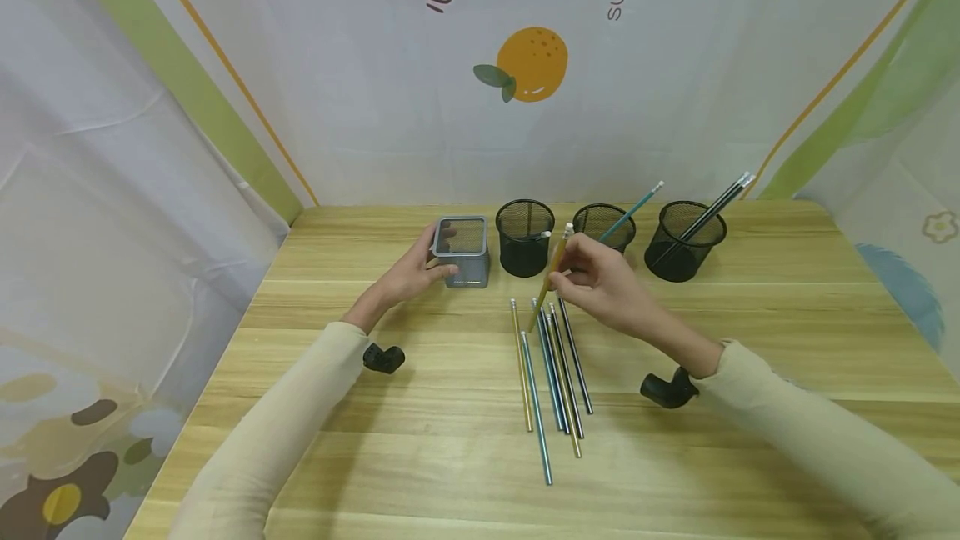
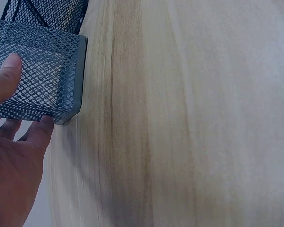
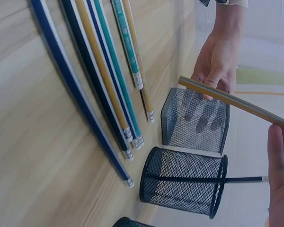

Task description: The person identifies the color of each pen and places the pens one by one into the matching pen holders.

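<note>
My left hand grips a grey square mesh pen holder, thumb on the near side and fingers round the far side. The holder stands on the table, and no pencil shows inside it. Thumb and fingers of my right hand pinch a gold pencil near its eraser end. The pencil slants over the table with its white eraser up. In the right wrist view, this gold pencil crosses in front of the left hand. Below the hands lie several loose pencils, gold, turquoise and dark, erasers pointing away from me.
Three round black mesh cups stand in a row right of the grey holder. The left cup has a dark pencil, the middle cup a turquoise pencil, the right cup dark pencils. A printed curtain hangs behind the table.
</note>
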Available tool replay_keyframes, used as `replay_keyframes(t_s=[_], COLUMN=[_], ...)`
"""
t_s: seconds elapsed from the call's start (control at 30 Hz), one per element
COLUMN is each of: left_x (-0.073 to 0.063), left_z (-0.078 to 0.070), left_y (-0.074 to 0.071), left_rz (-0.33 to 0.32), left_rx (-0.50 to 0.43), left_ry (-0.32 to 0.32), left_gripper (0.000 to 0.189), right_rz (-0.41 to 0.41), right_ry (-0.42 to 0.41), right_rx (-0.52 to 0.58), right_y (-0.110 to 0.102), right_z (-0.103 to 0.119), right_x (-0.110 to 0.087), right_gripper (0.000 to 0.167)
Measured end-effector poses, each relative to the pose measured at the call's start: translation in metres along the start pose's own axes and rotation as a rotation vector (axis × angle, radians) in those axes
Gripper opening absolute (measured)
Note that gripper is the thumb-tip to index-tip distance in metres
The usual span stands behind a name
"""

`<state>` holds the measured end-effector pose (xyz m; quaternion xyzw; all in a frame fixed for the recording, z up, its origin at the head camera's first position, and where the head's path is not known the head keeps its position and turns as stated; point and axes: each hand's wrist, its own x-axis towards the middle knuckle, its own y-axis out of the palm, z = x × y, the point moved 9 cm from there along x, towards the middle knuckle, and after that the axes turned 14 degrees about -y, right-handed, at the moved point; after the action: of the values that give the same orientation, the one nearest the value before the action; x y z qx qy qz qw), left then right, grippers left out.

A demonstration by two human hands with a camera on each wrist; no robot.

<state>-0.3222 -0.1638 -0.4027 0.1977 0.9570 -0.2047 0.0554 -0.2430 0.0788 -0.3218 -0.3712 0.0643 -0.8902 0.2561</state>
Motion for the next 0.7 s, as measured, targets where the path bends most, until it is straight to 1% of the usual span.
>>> replay_keyframes(t_s=[0.2,0.4,0.7], left_x=[-0.001,-0.001,-0.002], left_z=[-0.002,-0.002,-0.002], left_y=[0.001,0.001,0.0], left_rz=[0.005,0.005,0.007], left_rx=[-0.008,-0.008,-0.014], left_ry=[0.004,0.005,-0.001], left_gripper=[0.07,0.07,0.07], right_rz=[-0.025,-0.053,-0.071], right_ry=[-0.066,-0.121,-0.195], right_rx=[-0.03,-0.019,-0.023], right_y=[0.001,0.001,0.007], right_z=[0.005,0.014,0.026], right_x=[0.008,0.017,0.03], right_gripper=[0.017,0.018,0.018])
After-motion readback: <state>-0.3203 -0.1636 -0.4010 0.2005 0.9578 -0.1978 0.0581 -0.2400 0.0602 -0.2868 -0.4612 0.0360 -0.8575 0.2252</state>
